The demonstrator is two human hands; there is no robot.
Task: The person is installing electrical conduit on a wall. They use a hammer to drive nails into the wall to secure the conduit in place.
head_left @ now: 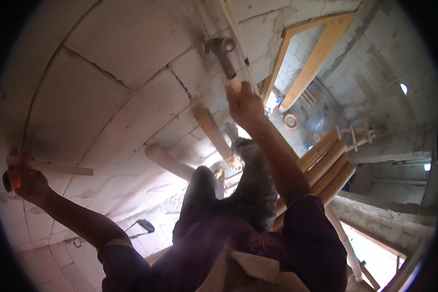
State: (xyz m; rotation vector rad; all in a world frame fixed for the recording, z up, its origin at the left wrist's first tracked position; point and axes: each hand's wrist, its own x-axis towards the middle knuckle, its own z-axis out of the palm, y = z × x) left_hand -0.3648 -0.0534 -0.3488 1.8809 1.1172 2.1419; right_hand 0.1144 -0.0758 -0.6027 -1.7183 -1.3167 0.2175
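Observation:
My right hand [246, 104] grips the pale wooden handle of a hammer [222, 52], whose metal head rests against the grey block wall [121, 73] near a narrow wooden strip [234, 29]. Far to the left, my left hand [22, 177] is pressed to the same wall. It holds a thin wooden stick [58, 168] that points right, together with a red-handled tool [12, 180]. My legs in dark trousers [219, 204] stand on bamboo scaffold poles [326, 165] high above the floor.
Wooden props [214, 134] lean against the wall below me. A wooden door frame [309, 53] stands in the far wall, with a round basin [291, 121] and a blue container [316, 122] on the floor beneath. A dark tool [143, 225] lies lower left.

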